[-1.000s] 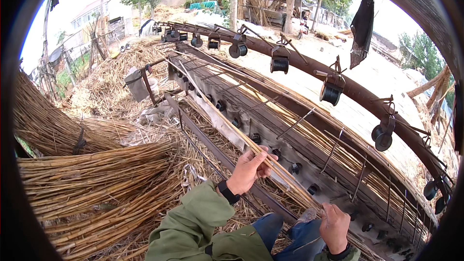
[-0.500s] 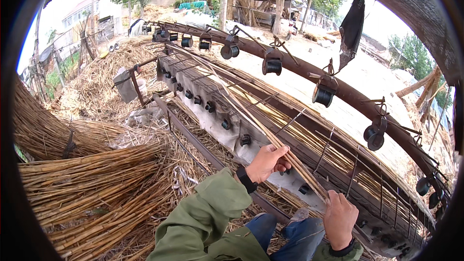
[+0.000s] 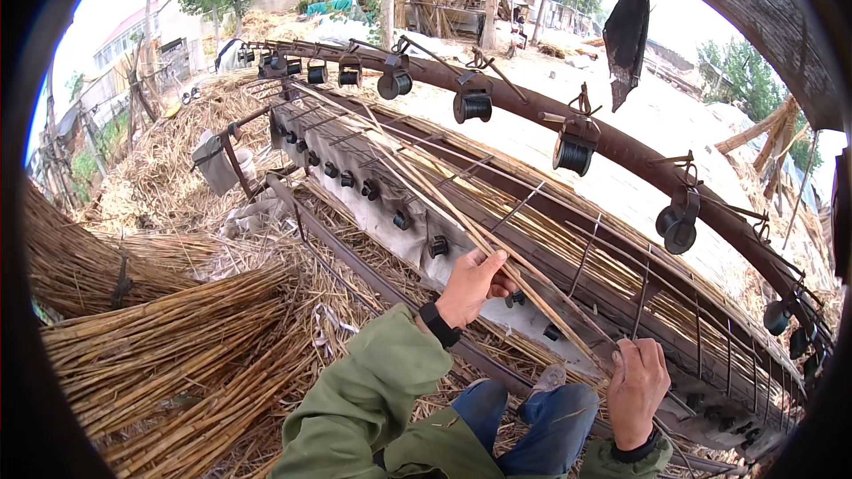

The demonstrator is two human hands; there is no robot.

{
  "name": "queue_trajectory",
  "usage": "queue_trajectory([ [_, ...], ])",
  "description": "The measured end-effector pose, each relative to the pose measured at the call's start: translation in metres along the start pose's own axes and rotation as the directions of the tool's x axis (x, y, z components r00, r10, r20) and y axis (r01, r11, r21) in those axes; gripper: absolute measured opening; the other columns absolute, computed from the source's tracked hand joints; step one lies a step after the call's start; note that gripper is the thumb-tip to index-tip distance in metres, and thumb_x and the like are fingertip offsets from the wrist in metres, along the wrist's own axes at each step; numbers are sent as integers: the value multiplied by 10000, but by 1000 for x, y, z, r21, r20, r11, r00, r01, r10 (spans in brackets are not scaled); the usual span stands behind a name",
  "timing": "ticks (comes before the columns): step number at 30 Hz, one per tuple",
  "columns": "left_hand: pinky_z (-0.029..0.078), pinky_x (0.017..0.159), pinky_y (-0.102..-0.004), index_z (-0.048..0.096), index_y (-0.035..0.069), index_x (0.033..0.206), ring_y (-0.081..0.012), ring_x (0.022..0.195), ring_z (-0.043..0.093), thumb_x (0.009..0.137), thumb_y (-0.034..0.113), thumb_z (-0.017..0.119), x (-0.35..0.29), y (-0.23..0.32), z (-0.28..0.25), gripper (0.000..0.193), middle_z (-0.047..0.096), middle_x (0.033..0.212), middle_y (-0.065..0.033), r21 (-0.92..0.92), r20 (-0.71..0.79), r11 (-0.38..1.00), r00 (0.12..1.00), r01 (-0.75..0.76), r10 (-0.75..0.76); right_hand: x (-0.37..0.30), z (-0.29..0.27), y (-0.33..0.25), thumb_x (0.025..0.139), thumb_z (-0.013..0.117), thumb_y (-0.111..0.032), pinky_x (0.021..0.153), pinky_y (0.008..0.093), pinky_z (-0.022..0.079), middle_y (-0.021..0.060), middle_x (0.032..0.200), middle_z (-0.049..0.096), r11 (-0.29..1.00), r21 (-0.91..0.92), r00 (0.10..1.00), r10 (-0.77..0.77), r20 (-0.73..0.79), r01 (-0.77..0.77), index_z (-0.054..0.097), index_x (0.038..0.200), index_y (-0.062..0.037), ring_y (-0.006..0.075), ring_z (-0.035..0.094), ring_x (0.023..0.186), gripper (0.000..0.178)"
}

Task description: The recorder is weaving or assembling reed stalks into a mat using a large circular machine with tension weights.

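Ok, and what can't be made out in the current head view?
All in the head view:
Right hand: its own back hides the fingertips, so its hold on the reed stalks is unclear.
Lower-left reed bundle: left end cut off by the picture's dark rim.
Distant person: too small to show what they're doing.

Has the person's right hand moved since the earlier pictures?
Yes, rightward. Judged against the fixed metal rod above it, the right hand has gone from left of the rod's foot to roughly below it.
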State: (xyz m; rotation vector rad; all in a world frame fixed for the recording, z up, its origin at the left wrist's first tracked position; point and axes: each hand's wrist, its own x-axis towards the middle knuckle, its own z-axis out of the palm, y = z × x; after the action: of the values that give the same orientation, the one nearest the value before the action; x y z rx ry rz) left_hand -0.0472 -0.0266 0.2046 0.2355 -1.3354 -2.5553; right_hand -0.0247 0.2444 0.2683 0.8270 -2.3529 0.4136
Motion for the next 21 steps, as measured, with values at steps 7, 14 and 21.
queue_trajectory([
  [7,465,500,-226,506,51,954,-128,613,588,898,236,521,-26,7,-19,194,613,791,-87,26,-89,993,990,-111,113,5,0,15,669,628,-11,588,367,429,93,761,492,999,7,999,39,16,-39,580,848,-26,283,526,737,186],
  [14,475,538,-218,521,49,932,-132,618,579,905,205,510,-52,-5,-52,158,621,807,-85,28,-246,958,927,-286,284,55,65,97,706,642,-106,686,379,442,53,788,533,993,-76,992,78,-104,-86,615,829,-89,253,533,827,127],
  [21,416,535,-217,494,58,972,-104,615,501,906,230,512,-68,-15,-55,185,577,813,-64,69,-342,945,883,-318,322,23,55,50,777,610,-324,857,356,422,98,1043,547,962,219,967,-200,160,163,528,1088,-58,251,516,982,417],
])
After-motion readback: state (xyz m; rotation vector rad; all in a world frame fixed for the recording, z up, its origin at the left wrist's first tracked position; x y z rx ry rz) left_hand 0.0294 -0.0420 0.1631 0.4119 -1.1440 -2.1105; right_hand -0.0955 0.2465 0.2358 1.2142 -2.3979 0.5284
